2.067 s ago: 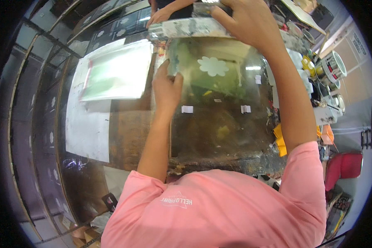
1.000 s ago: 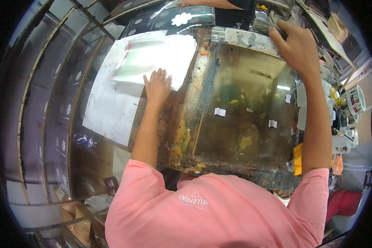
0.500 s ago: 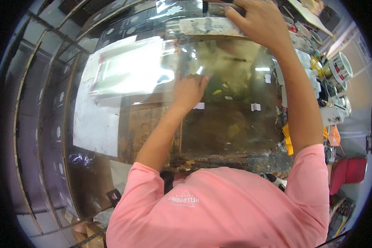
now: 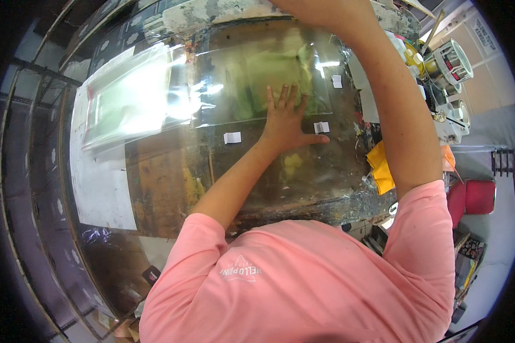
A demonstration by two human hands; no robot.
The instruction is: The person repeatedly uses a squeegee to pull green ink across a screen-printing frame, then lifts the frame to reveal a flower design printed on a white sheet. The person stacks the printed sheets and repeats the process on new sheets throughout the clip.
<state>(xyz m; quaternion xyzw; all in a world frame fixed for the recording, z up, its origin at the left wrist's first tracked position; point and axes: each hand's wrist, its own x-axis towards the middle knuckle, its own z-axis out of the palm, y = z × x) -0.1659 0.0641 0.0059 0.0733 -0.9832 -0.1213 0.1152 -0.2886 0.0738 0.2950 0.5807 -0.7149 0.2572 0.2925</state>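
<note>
My left hand (image 4: pixel 286 117) lies palm down with its fingers spread. Its fingertips rest on a clear plastic sheet (image 4: pixel 249 111), perhaps a flat bag, on the glossy brown work surface (image 4: pixel 257 177). The thumb points right, beside a small white tab (image 4: pixel 321 127). Other white tabs sit near the sheet's left corner (image 4: pixel 232 138) and right side (image 4: pixel 337 81). My right hand (image 4: pixel 320 10) reaches across the far edge of the picture; its fingers are cut off, so what it holds or touches is hidden.
Left of the sheet, a shiny stack of clear plastic bags (image 4: pixel 131 97) lies over white paper (image 4: pixel 100 188). Tins (image 4: pixel 449 63) and bottles stand along the right side, with a yellow cloth (image 4: pixel 380 168) at the table edge. A red chair (image 4: pixel 479 197) stands beyond.
My left hand has moved right, from beside the bag stack onto the clear sheet, and its fingers have spread. My right hand has slid farther out of the picture. The whole view has shifted.
</note>
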